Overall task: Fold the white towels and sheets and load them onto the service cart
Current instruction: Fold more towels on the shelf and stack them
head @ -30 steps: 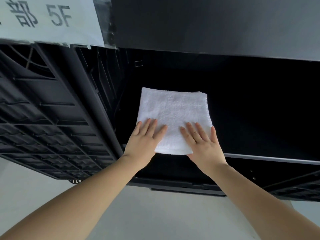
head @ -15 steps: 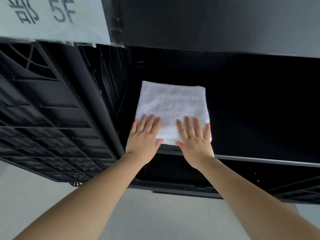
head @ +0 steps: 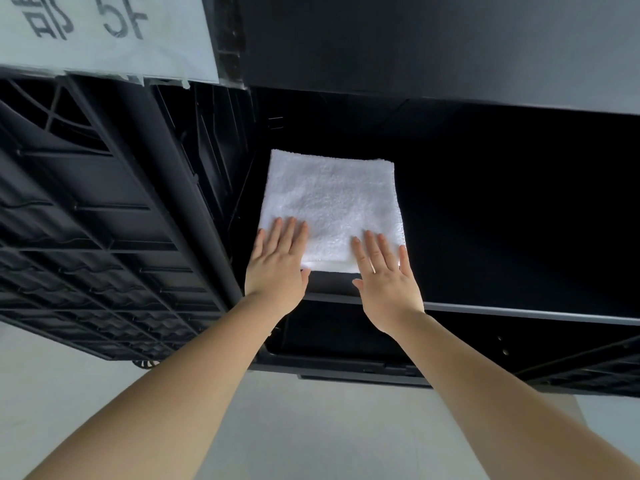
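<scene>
Folded white towel [head: 331,206] flat on the black shelf [head: 519,308] inside the dark cart [head: 104,220], at about 12 o'clock from both hands, tucked beside the cart's ribbed left wall. Near edge of the towel now fully past the shelf's front lip, with a strip of bare black shelf showing between them; a second ago overhanging that lip, half a second ago roughly level with it, so pushed deeper in. Left hand [head: 277,261] flat and wide, fingers straight and close together, only the fingertips resting on the towel's near left corner, palm over the bare shelf. Right hand [head: 384,275] likewise flat and wide, fingers straight and slightly spread, tips on the towel's near right corner, thumb angled toward 9 o'clock. Neither hand curled round anything; more of the towel uncovered than before, with both palms lying on it a second ago and now off it. Both forearms reaching in from 7 and 5 o'clock. At 11 o'clock, taped to the cart's top edge, a pale paper label [head: 104,32] marked "5F". Along 6 o'clock, beneath the arms, pale grey floor [head: 311,427].
</scene>
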A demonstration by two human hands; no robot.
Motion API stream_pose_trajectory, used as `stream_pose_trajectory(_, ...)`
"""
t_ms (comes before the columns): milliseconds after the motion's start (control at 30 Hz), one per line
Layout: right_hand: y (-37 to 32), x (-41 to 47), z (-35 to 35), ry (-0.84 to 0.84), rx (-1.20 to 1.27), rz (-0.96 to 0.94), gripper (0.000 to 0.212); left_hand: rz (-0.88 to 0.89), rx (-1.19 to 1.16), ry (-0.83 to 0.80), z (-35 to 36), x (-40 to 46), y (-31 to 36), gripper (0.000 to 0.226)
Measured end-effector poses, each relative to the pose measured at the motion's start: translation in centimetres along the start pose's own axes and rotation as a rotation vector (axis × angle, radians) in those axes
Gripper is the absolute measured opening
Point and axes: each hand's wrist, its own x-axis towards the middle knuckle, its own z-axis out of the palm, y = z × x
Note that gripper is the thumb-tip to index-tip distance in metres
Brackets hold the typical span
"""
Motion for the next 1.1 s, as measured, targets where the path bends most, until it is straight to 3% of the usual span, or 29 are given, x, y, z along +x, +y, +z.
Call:
stream_pose_trajectory(333, -0.5, -6.1, -0.9, -0.029, 0.125, 0.006, 0.061, -0.062, -0.127, -0.081, -1.4, -7.3, 2.8, 0.075)
stream_pose_trajectory(633, -2.4, -14.2, -6.1, -0.039, 0.323, 0.069, 0.056, -0.187, -0.258, -0.062, -7.5, -15.9, 4.2, 0.071)
stream_pose_trajectory(800, -3.5, -18.5, -8.9, -0.018, 0.418, 0.036, 0.055, -0.342, -0.271, -0.044, -11.3, -21.7, 3.9, 0.069)
stream_pose_trajectory(1100, -7.4, -23.0, -11.5, -0.044, 0.447, -0.202, 0.054, -0.747, -0.333, 0.054, -15.5, -32.1, 5.1, 0.07)
